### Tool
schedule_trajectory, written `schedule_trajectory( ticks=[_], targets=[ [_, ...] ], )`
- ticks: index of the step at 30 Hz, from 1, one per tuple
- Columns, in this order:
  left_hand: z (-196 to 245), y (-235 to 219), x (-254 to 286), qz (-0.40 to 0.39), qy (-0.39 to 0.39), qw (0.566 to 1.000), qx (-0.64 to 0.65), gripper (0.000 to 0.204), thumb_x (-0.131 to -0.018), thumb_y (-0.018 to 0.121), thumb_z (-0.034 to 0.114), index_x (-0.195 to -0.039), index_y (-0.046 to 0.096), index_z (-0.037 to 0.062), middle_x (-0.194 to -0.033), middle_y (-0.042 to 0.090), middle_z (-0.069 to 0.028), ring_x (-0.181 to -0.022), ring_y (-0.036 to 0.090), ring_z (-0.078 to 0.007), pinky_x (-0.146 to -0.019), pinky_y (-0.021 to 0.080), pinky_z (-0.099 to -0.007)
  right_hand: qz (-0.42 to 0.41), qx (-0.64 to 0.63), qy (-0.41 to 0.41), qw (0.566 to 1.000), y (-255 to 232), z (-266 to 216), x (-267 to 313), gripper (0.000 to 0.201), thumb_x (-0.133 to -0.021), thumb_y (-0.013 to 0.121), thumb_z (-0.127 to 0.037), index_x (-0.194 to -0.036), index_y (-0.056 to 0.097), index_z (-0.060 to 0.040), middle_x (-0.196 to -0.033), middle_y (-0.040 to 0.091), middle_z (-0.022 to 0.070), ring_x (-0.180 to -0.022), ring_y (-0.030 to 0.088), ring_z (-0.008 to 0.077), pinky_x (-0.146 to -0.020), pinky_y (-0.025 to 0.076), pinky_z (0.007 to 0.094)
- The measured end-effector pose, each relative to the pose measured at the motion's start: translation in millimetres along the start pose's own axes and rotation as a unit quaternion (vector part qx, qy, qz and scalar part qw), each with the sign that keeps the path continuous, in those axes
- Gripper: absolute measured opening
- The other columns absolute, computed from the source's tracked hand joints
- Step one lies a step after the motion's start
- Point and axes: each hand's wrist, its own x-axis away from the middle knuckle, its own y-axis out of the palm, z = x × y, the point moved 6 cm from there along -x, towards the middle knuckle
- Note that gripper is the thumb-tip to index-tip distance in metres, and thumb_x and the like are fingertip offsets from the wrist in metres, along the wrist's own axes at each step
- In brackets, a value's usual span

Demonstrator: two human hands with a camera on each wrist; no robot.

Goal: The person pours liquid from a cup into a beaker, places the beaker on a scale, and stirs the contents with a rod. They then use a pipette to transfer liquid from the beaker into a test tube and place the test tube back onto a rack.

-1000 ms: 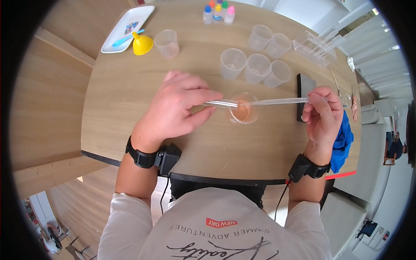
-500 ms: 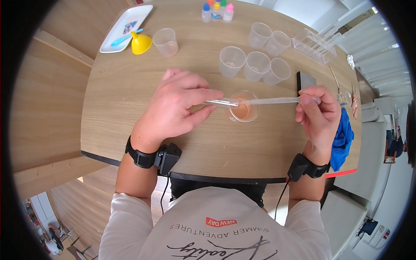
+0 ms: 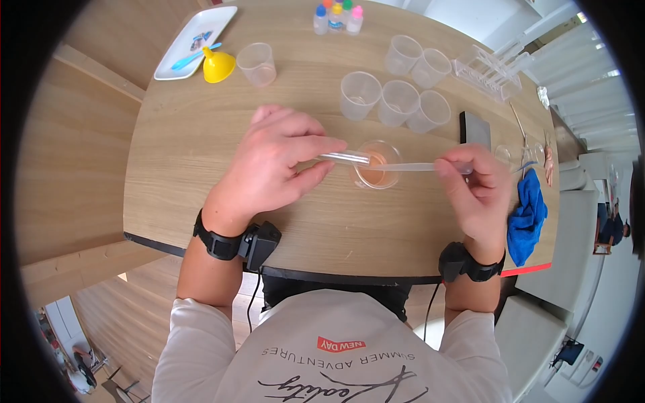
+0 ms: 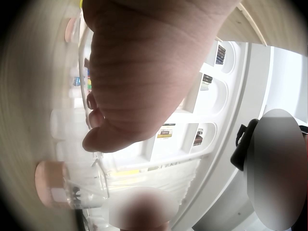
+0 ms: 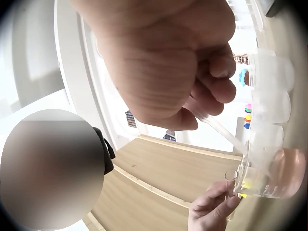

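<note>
Above the table point(image 3: 322, 232), the left hand point(image 3: 277, 161) pinches a tube point(image 3: 349, 157), the right hand point(image 3: 478, 195) a pipette point(image 3: 411, 166), between thumb and fingers.

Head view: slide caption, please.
Left hand holding clear tube and right hand holding pipette flank a beaker of orange liquid.

There are six cups point(image 3: 360, 97), one beaker point(image 3: 377, 180), one tube point(image 3: 347, 158), one pipette point(image 3: 411, 167).
</note>
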Motion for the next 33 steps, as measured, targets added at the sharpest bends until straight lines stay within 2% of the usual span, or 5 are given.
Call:
schedule_trajectory(
  ticks=[8,15,17,26,33],
  targets=[
    [1,0,-1,0.001,0.001,1.000,0.000,0.029,-0.071,0.080,0.008,-0.100,0.077,0.0107,-0.087,0.064,-0.0037,-0.083,0.058,-0.0218,-0.084,0.039,-0.0357,-0.029,0.112,-0.003,0.993,14,-3,1,0.004,-0.085,0.073,-0.002,-0.087,0.069,-0.0009,-0.066,0.061,0.0075,-0.053,0.052,0.0122,-0.051,0.040,0.0224],
    [2,0,-1,-0.003,0.003,1.000,-0.002,0.029,-0.071,0.080,0.007,-0.100,0.076,0.0100,-0.087,0.064,-0.0036,-0.083,0.057,-0.0220,-0.084,0.039,-0.0360,-0.036,0.083,0.035,0.995,12,4,0,0.004,-0.087,0.072,-0.003,-0.089,0.069,-0.0004,-0.067,0.063,0.0038,-0.055,0.053,0.0068,-0.051,0.042,0.0219],
    [2,0,-1,-0.004,0.005,1.000,-0.004,0.029,-0.071,0.080,0.007,-0.100,0.076,0.0099,-0.088,0.064,-0.0036,-0.082,0.057,-0.0219,-0.084,0.039,-0.0360,0.031,-0.035,0.090,0.995,5,13,2,0.004,-0.090,0.071,-0.004,-0.090,0.069,-0.0002,-0.067,0.063,0.0000,-0.055,0.054,0.0049,-0.049,0.041,0.0207],
    [1,1,-1,0.001,0.008,1.000,0.003,0.030,-0.071,0.079,0.006,-0.100,0.076,0.0103,-0.087,0.064,-0.0032,-0.082,0.056,-0.0213,-0.083,0.038,-0.0354,0.135,-0.151,0.198,0.959,-27,39,-11,0.006,-0.092,0.067,-0.008,-0.090,0.068,-0.0029,-0.063,0.058,-0.0015,-0.048,0.050,0.0047,-0.042,0.036,0.0186],
    [2,-1,0,0.002,0.007,1.000,-0.003,0.029,-0.071,0.079,0.007,-0.100,0.077,0.0102,-0.087,0.064,-0.0031,-0.081,0.057,-0.0207,-0.083,0.038,-0.0355,0.120,-0.216,0.170,0.954,-38,39,-13,0.007,-0.092,0.066,-0.008,-0.089,0.068,-0.0020,-0.063,0.061,0.0027,-0.044,0.050,0.0071,-0.040,0.035,0.0191]
  ],
)
